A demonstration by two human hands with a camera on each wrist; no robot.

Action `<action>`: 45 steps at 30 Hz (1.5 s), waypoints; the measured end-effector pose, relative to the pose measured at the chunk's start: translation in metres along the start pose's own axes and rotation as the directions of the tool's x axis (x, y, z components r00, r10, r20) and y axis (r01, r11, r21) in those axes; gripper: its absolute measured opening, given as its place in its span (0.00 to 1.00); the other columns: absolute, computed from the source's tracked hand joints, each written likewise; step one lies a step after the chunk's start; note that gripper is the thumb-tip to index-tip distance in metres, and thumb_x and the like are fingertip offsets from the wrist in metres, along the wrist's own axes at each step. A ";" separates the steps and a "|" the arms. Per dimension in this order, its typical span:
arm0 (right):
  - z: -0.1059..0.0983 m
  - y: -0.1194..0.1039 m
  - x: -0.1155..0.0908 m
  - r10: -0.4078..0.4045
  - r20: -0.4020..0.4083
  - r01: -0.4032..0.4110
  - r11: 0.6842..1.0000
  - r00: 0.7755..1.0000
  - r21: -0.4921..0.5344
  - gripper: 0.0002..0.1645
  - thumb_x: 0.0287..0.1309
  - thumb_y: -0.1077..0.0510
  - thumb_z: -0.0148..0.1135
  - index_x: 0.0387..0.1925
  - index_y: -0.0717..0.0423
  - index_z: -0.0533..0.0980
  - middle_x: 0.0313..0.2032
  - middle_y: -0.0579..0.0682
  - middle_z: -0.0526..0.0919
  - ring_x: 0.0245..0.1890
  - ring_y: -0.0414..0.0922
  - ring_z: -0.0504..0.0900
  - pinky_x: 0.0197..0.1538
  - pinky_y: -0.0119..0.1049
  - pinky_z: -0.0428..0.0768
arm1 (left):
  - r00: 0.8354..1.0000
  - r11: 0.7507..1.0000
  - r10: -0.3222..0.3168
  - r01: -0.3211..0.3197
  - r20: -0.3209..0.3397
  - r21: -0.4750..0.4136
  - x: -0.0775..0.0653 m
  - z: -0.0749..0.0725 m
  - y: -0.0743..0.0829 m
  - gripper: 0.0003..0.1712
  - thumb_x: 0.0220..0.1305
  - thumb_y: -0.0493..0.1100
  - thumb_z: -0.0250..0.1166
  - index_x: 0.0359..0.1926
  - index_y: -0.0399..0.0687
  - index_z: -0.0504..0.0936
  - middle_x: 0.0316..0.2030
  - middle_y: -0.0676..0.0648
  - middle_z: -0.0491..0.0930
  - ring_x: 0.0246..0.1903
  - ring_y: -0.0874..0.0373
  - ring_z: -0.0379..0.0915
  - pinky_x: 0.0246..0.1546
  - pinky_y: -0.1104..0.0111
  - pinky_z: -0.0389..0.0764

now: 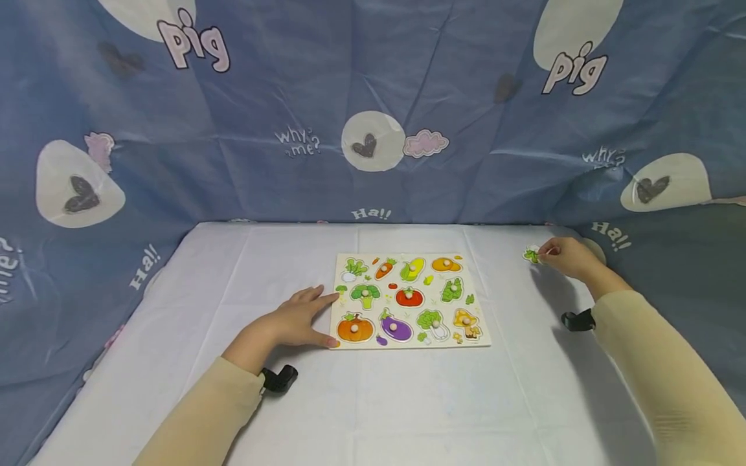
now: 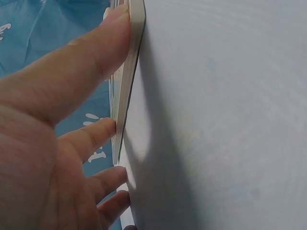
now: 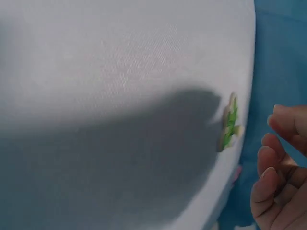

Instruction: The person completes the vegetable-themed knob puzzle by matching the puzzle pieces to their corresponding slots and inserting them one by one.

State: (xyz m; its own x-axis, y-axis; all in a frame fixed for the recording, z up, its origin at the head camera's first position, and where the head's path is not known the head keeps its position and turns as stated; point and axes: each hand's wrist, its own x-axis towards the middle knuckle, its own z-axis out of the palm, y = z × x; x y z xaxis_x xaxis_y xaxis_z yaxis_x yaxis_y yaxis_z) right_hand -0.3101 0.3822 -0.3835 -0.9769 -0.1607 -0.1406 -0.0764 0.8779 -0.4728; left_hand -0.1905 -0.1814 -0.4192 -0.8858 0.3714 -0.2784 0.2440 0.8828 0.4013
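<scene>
A wooden vegetable peg puzzle board [image 1: 381, 317] lies flat on the white cloth, its knobbed pieces including a pumpkin [image 1: 355, 329], an eggplant [image 1: 395, 327] and a tomato [image 1: 410, 297]. At the board's left edge my left hand [image 1: 294, 317] rests with fingers spread, thumb and index finger touching it; the left wrist view shows the thumb [image 2: 91, 57] against the board's side [image 2: 129, 62]. Off to the right, a small green-and-white puzzle piece [image 3: 230, 124] with a knob lies on the cloth. My right hand [image 1: 568, 257] is beside it, fingers loosely bent, apart from the piece and holding nothing.
White cloth [image 1: 431, 401] covers the table. Blue printed fabric [image 1: 373, 77] rises behind it and at both sides. A black wrist camera [image 1: 280, 379] sits on the left wrist, another camera [image 1: 578, 320] on the right.
</scene>
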 end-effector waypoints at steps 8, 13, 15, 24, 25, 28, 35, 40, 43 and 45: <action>0.008 0.011 0.014 0.100 -0.060 -0.097 0.994 0.993 0.053 0.21 0.72 0.55 0.53 0.54 0.69 0.72 0.51 0.71 0.74 0.47 0.62 0.76 0.45 0.53 0.77 | 1.000 1.000 0.008 -0.008 0.007 -0.002 -0.001 -0.006 0.003 0.59 0.49 0.66 0.75 0.78 0.56 0.59 0.78 0.36 0.47 0.75 0.34 0.40 0.69 0.35 0.50; 0.015 0.014 0.024 0.124 -0.107 -0.114 0.989 0.986 0.098 0.21 0.71 0.57 0.54 0.56 0.70 0.71 0.51 0.72 0.73 0.48 0.63 0.74 0.48 0.53 0.75 | 1.000 1.000 0.007 -0.007 0.003 0.000 -0.002 -0.005 0.003 0.59 0.49 0.67 0.75 0.78 0.56 0.59 0.78 0.37 0.47 0.75 0.34 0.40 0.69 0.35 0.50; 0.017 0.015 0.026 0.130 -0.110 -0.117 0.987 0.985 0.114 0.20 0.70 0.59 0.54 0.56 0.71 0.71 0.51 0.72 0.73 0.48 0.62 0.73 0.48 0.53 0.75 | 1.000 1.000 0.007 -0.007 0.003 -0.002 -0.002 -0.005 0.003 0.59 0.49 0.67 0.75 0.77 0.56 0.59 0.78 0.37 0.47 0.75 0.34 0.40 0.69 0.35 0.50; 0.028 0.020 0.032 0.149 -0.112 -0.137 0.984 0.982 0.110 0.20 0.69 0.58 0.55 0.55 0.69 0.72 0.48 0.68 0.77 0.38 0.52 0.80 0.40 0.41 0.76 | 1.000 1.000 -0.004 0.004 -0.002 0.004 -0.003 -0.003 0.004 0.59 0.49 0.67 0.75 0.77 0.56 0.60 0.78 0.37 0.48 0.75 0.34 0.41 0.69 0.35 0.50; 0.029 0.020 0.032 0.157 -0.112 -0.144 0.983 0.981 0.111 0.20 0.69 0.58 0.55 0.55 0.69 0.73 0.47 0.68 0.77 0.37 0.51 0.80 0.39 0.40 0.76 | 1.000 1.000 -0.005 0.005 -0.001 0.007 -0.003 -0.002 0.004 0.59 0.49 0.67 0.75 0.77 0.56 0.60 0.78 0.37 0.48 0.75 0.34 0.41 0.69 0.35 0.50; 0.032 0.020 0.033 0.173 -0.120 -0.160 0.981 0.978 0.110 0.18 0.69 0.58 0.55 0.53 0.68 0.74 0.47 0.66 0.77 0.36 0.49 0.80 0.38 0.38 0.75 | 1.000 1.000 -0.003 0.003 -0.003 0.007 -0.002 -0.002 0.003 0.59 0.48 0.67 0.75 0.77 0.57 0.59 0.78 0.37 0.47 0.75 0.34 0.41 0.69 0.35 0.50; 0.034 0.019 0.035 0.123 -0.110 -0.109 0.986 0.986 0.124 0.14 0.69 0.58 0.56 0.46 0.67 0.77 0.46 0.67 0.79 0.39 0.53 0.78 0.36 0.36 0.76 | 1.000 1.000 0.000 0.000 -0.002 0.000 0.000 -0.001 0.001 0.59 0.48 0.67 0.75 0.77 0.57 0.59 0.78 0.37 0.47 0.75 0.34 0.40 0.69 0.35 0.50; 0.034 0.017 0.035 0.081 -0.101 -0.067 0.989 0.992 0.133 0.13 0.68 0.60 0.58 0.44 0.68 0.78 0.43 0.66 0.82 0.33 0.46 0.78 0.33 0.34 0.76 | 1.000 1.000 -0.001 0.001 -0.001 -0.004 0.000 -0.001 0.001 0.60 0.48 0.67 0.75 0.77 0.56 0.59 0.78 0.37 0.47 0.75 0.34 0.40 0.69 0.35 0.50; 0.035 0.016 0.035 0.076 -0.097 -0.060 0.986 0.992 0.156 0.12 0.67 0.61 0.60 0.44 0.68 0.78 0.39 0.62 0.83 0.30 0.42 0.77 0.31 0.34 0.76 | 1.000 1.000 -0.006 0.006 0.002 -0.007 0.000 -0.001 0.001 0.60 0.48 0.67 0.75 0.77 0.57 0.59 0.78 0.37 0.47 0.75 0.34 0.40 0.69 0.35 0.50; 0.035 0.014 0.035 0.078 -0.089 -0.062 0.983 0.993 0.170 0.12 0.66 0.61 0.60 0.44 0.68 0.78 0.38 0.61 0.83 0.30 0.41 0.77 0.31 0.34 0.77 | 1.000 1.000 -0.007 0.007 0.004 -0.010 -0.001 -0.002 0.002 0.60 0.48 0.67 0.75 0.78 0.57 0.59 0.78 0.37 0.47 0.75 0.34 0.40 0.69 0.35 0.50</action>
State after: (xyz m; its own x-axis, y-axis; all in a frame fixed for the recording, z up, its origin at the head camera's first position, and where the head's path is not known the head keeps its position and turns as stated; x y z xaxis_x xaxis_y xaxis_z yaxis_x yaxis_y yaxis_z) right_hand -0.3381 0.3732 -0.4254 -0.9938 -0.0511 -0.0988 0.0192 0.7965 -0.6044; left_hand -0.1902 -0.1804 -0.4170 -0.8859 0.3666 -0.2844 0.2343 0.8825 0.4079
